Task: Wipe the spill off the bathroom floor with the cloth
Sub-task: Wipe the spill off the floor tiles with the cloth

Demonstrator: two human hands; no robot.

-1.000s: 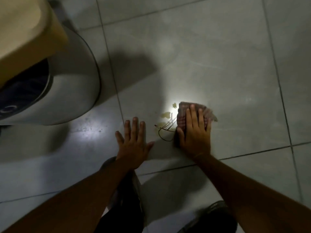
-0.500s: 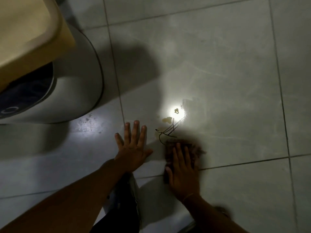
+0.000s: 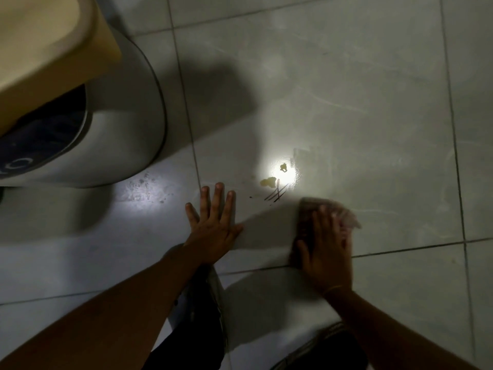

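A reddish, motion-blurred cloth [image 3: 326, 217] is pressed flat to the glossy grey tiled floor [image 3: 373, 116] under the open-palmed right hand [image 3: 326, 252]; the left hand [image 3: 213, 222] is spread flat on tile, holding nothing; a small yellowish spill [image 3: 268, 182] and thin dark streaks [image 3: 276, 194] are seen between them, just beyond the cloth.

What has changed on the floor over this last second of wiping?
The right hand dragged the cloth back toward the person, then out to the right, off the spill. The dark curly loop beside the yellow drops is gone; only a few short dark streaks remain. The left hand stayed flat on the floor, and the yellow drops are unchanged.
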